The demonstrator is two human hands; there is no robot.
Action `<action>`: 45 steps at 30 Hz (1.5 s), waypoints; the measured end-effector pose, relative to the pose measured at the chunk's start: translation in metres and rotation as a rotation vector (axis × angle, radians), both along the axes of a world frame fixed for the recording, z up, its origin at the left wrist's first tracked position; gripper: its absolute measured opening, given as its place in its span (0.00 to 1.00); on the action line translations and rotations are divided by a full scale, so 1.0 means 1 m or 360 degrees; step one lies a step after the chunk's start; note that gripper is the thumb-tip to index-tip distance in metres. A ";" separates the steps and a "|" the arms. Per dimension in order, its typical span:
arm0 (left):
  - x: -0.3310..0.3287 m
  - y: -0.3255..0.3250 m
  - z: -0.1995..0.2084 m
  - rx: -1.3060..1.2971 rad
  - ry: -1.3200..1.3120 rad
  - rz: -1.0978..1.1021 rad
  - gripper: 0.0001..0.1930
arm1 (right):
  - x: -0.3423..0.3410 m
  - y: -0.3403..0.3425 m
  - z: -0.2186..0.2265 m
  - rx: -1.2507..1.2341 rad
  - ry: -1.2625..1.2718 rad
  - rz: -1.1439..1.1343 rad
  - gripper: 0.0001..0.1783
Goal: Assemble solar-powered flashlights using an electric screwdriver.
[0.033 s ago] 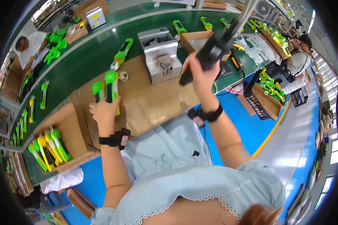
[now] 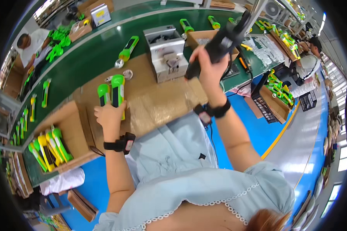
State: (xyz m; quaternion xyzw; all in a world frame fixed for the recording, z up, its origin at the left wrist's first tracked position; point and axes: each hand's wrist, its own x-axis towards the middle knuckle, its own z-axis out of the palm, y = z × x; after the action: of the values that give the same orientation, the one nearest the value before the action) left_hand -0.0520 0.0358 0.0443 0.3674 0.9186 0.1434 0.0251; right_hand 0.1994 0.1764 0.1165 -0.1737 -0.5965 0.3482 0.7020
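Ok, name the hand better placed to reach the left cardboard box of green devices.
Likely left: the left hand is nearer that cardboard box; the right hand grips a black tool.

Over on my far left, there's a person in white [image 2: 31,52], head bowed! Farther up, a white box [image 2: 105,17] shows its yellow label [image 2: 99,13]. Low on my left, a crumpled white bag [image 2: 65,182]; to my right, blue floor [image 2: 246,133] running to a yellow line [image 2: 276,142], and another person [image 2: 309,63] beyond.

The black tool [image 2: 221,45] is blurred and partly hidden.
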 end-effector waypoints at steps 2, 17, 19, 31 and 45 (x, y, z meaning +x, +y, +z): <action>0.011 -0.027 -0.019 -0.0025 0.0211 -0.0097 0.32 | -0.012 0.015 0.014 0.0032 0.0174 0.0054 0.23; 0.056 -0.066 -0.008 0.0020 -0.0515 -0.1159 0.33 | -0.054 0.059 0.015 -0.0050 -0.0090 0.0339 0.18; 0.062 -0.059 -0.011 0.0080 -0.0994 -0.1378 0.36 | -0.047 0.044 0.018 -0.0225 -0.0277 0.0400 0.18; 0.084 0.001 -0.042 0.0502 0.0161 -0.1179 0.25 | -0.005 -0.051 -0.017 -0.0062 0.0102 0.0652 0.31; 0.084 -0.003 -0.041 0.0541 0.0204 -0.1206 0.28 | -0.019 -0.049 -0.049 -0.0160 0.0020 0.0631 0.30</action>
State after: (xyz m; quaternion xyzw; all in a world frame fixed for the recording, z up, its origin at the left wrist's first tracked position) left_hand 0.0316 0.0329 0.0036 0.6864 0.6815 0.2504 -0.0422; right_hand 0.1805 0.1271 0.0674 -0.0855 -0.5964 0.5101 0.6139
